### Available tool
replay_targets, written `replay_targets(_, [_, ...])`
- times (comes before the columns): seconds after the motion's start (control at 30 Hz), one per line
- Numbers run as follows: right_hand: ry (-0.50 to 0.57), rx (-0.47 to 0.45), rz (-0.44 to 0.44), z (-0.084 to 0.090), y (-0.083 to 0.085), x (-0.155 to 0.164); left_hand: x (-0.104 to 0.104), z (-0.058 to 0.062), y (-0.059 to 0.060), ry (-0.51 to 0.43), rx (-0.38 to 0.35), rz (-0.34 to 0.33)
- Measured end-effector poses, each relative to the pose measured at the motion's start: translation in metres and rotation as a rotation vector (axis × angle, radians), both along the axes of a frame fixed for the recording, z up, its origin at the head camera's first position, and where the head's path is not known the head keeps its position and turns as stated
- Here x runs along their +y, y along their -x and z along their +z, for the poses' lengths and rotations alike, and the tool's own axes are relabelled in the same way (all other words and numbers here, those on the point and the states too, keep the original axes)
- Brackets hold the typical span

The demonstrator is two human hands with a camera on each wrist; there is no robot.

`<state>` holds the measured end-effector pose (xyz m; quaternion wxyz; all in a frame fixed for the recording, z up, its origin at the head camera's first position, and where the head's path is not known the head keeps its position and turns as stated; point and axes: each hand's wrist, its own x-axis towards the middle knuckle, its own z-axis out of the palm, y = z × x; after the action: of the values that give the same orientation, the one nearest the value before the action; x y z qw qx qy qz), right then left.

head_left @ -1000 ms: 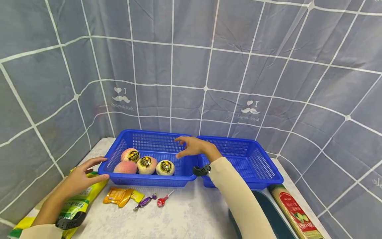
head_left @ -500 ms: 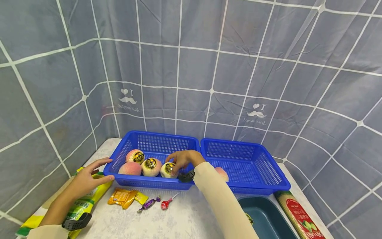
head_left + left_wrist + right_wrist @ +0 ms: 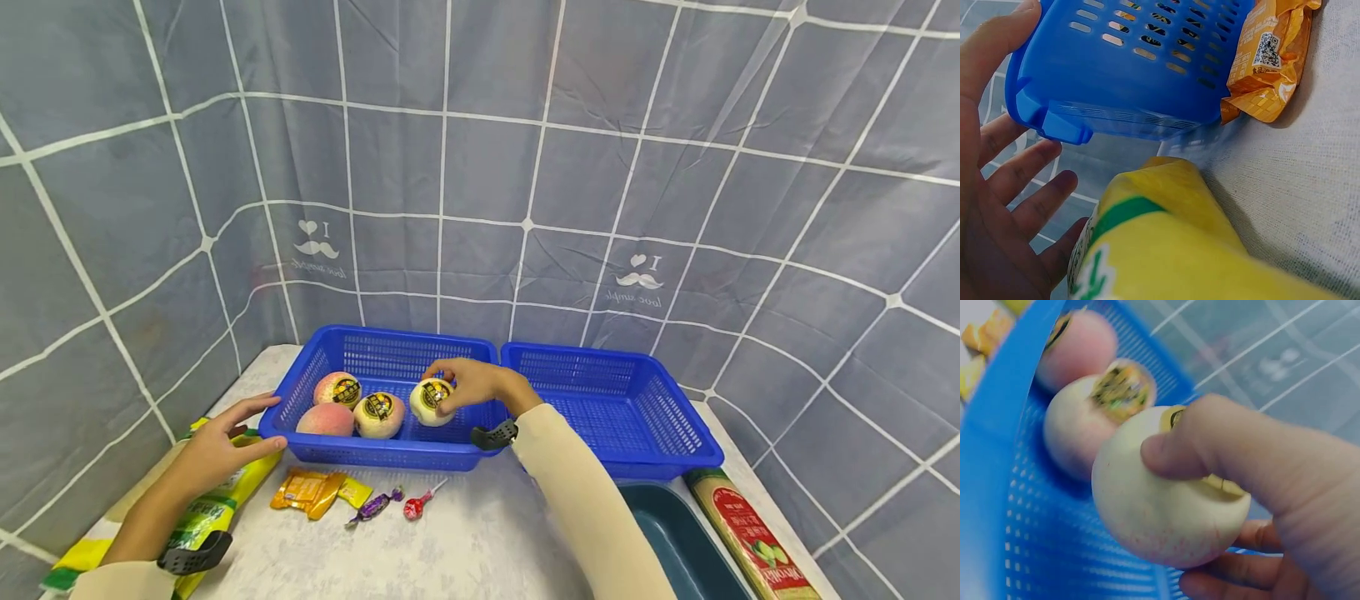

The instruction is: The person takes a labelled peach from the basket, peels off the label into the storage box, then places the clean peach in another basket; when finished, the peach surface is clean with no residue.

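In the head view, my right hand (image 3: 474, 390) grips a pale peach (image 3: 429, 403) with a black-and-gold sticker, raised inside the left blue basket (image 3: 375, 450). Up close in the right wrist view, the thumb presses one side of the peach (image 3: 1160, 506) and fingers curl round beneath it. Several more pinkish peaches (image 3: 378, 415) lie at the basket's left side. My left hand (image 3: 217, 450) rests at that basket's left end. In the left wrist view its thumb touches the rim and its fingers spread loosely below, holding nothing.
A second blue basket (image 3: 600, 421) stands to the right. Before it are a teal tray (image 3: 682, 542) and an Olivoilà package (image 3: 753, 533). An orange packet (image 3: 303, 492), a purple-wrapped candy (image 3: 375, 505) and a red lollipop (image 3: 415, 507) lie in front. A yellow-green bag (image 3: 213, 508) lies under the left arm.
My right hand came down from above the basket onto the rightmost peach, took hold of it and has lifted it slightly. The left hand has stayed at the basket's end.
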<state>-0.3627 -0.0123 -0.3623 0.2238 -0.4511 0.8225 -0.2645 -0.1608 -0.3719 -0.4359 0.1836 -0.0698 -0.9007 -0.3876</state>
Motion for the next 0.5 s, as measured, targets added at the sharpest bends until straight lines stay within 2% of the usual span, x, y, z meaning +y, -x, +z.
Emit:
replay_targets(0.13, [0.077,0.069,0.004,0.025,-0.015,0.030,0.000,-0.001,0.002,0.006,-0.005,0.003])
replay_targets(0.3, [0.111,0.134,0.026,0.047,-0.045,0.076,-0.001,0.000,0.002,0.018,0.007,0.009])
replay_targets(0.4, [0.130,0.144,0.082,0.046,-0.068,0.099,-0.002,-0.001,0.002,0.013,0.001,0.008])
replay_targets(0.5, [0.125,0.143,0.142,0.034,-0.094,0.116,-0.002,-0.003,0.003,0.010,-0.022,0.011])
